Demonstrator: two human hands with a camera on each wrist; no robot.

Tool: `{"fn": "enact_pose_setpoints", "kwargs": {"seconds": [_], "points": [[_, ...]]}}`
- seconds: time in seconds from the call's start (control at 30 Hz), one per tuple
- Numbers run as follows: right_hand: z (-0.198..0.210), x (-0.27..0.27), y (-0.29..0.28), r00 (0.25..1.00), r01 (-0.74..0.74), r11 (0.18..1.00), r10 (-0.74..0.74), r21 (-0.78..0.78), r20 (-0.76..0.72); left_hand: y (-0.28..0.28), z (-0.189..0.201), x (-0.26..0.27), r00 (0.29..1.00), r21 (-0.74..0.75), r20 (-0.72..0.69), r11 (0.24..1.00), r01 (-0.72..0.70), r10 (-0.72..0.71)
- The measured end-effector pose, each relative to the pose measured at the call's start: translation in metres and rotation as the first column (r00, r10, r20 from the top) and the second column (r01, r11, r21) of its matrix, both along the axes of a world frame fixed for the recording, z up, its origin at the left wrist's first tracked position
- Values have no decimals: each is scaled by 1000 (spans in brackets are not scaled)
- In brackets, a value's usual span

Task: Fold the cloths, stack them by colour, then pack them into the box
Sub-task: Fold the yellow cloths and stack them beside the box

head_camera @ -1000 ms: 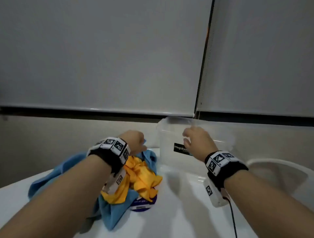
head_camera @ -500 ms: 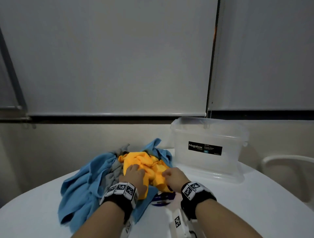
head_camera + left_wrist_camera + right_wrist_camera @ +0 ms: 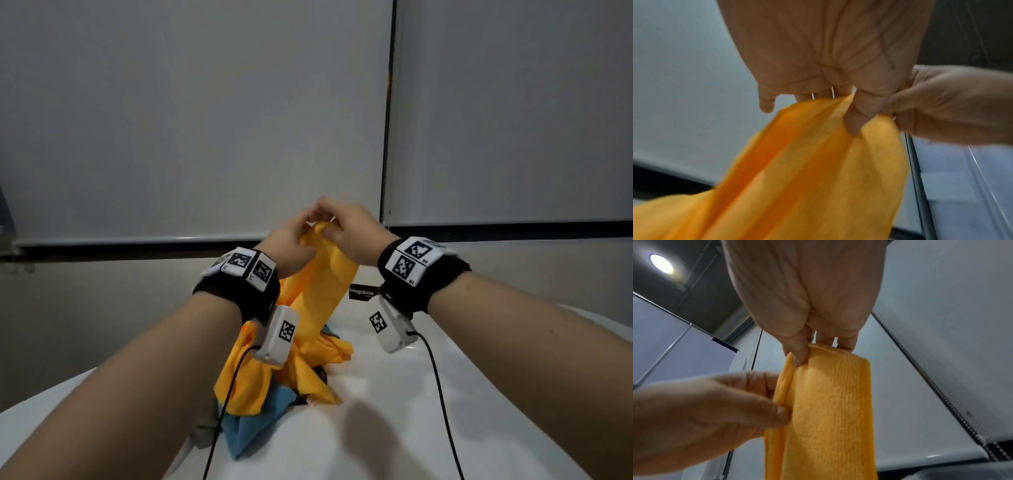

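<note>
An orange cloth (image 3: 322, 291) hangs lifted above the table, bunched into a long strip. My left hand (image 3: 291, 236) and right hand (image 3: 346, 226) sit close together at its top edge, each pinching it between thumb and fingers. The left wrist view shows my left hand (image 3: 851, 113) with its thumb pressed on the orange cloth (image 3: 807, 178). In the right wrist view my right hand (image 3: 803, 350) pinches the hem of the orange cloth (image 3: 830, 402). A blue cloth (image 3: 253, 425) and more orange cloth (image 3: 246, 387) lie heaped underneath. The clear box (image 3: 361, 293) is mostly hidden behind my right wrist.
The white round table (image 3: 359, 438) spreads out below my arms. A dark round object (image 3: 320, 373) peeks from under the pile. Cables run from both wrist cameras. Pale roller blinds (image 3: 205, 120) fill the wall behind.
Both hands have risen from the pile, drawing an orange cloth up by its top edge. The camera has moved so the box is now largely hidden.
</note>
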State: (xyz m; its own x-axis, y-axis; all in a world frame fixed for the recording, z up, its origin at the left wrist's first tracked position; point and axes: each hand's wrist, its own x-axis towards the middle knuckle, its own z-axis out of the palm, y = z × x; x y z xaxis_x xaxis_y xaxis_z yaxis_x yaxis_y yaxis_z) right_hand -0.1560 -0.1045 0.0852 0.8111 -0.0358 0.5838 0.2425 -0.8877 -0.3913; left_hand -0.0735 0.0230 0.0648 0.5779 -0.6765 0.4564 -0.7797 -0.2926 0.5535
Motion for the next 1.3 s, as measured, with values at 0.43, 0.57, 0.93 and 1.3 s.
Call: {"fn": "enact_pose_setpoints", "kwargs": {"seconds": [0.43,0.57,0.93,1.3], "points": [[53,-107,-83,861,491,868,-469,-82,196,-3,0,-30,989,81,85,988,-129,123],[60,-137,-106,830,550,830,-532,-93,164,7,12,-28,996,9,41,997,-77,77],[74,-226,-131,889,455,866,-456,210,-42,33,57,-54,949,-231,-180,949,214,-257],[-41,-141,-226,644,581,773,-628,-254,-438,-65,-47,19,995,394,-5,914,-91,101]]}}
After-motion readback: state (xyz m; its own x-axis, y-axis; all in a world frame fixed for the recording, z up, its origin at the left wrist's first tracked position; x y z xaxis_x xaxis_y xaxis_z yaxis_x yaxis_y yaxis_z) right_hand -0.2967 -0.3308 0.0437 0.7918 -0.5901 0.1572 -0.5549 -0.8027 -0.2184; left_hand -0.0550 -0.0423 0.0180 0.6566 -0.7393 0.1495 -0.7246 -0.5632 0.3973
